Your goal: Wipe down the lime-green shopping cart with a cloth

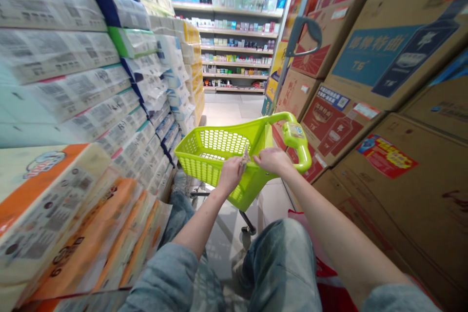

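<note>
A lime-green plastic shopping cart (215, 144) with a perforated basket stands in front of me, its curved handle (302, 151) at the right. My left hand (231, 175) is closed on a crumpled greyish cloth (245, 156) at the near rim of the basket. Just right of it, my right hand (273, 161) is curled over the basket's rim near the handle, its thumb toward the cloth. The fingertips of the right hand are partly hidden. Inside the basket, the visible part of the floor shows only its holes.
Wrapped paper packs (62, 53) are stacked high on the left, with orange tissue packs (87, 234) close by. Cardboard cartons (380, 48) rise on the right beside a metal pole with a grey handle (305, 36). Shelves of small goods (237, 29) stand beyond the tiled aisle (234, 107).
</note>
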The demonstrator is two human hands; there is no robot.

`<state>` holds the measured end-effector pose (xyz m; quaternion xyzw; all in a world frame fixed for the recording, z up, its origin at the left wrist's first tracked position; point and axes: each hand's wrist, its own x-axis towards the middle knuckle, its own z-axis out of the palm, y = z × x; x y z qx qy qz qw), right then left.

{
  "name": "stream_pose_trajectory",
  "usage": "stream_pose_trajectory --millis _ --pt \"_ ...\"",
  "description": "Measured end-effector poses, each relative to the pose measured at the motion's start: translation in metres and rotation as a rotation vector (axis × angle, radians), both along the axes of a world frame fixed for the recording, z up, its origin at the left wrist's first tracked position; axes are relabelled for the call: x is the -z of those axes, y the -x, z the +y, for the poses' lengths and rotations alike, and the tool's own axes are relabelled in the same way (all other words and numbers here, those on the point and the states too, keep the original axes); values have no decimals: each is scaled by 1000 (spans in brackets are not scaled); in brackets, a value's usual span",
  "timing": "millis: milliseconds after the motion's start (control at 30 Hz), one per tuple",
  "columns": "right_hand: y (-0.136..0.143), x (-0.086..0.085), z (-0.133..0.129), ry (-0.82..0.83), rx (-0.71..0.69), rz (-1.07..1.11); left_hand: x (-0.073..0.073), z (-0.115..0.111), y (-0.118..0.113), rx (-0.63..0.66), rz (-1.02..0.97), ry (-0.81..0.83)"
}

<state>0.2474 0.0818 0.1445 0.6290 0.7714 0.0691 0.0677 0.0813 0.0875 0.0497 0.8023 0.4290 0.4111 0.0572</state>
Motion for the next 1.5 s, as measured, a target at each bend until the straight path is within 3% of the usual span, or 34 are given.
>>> stream_pose_trajectory --millis 167,367,733,833,1033,1167,1300,1500 --pt "-9 1 -1 4 -9 -24 14 0 6 -17 307 -34" --pt "-24 0 -2 7 -14 -62 21 8 27 -71 429 -15" --pt "-55 -2 8 11 -24 -91 32 27 111 -232 556 98" --pt "-60 -1 13 -1 -28 -104 33 28 123 -257 574 104" --pt "-68 4 20 -58 -82 -143 37 28 101 -338 587 115" --pt "-66 9 22 -68 -110 -126 34 29 70 -274 631 85" --pt "-44 22 21 14 -223 -68 30 25 41 -199 651 48" --pt "-15 40 24 45 -128 -45 32 13 22 -102 487 37"
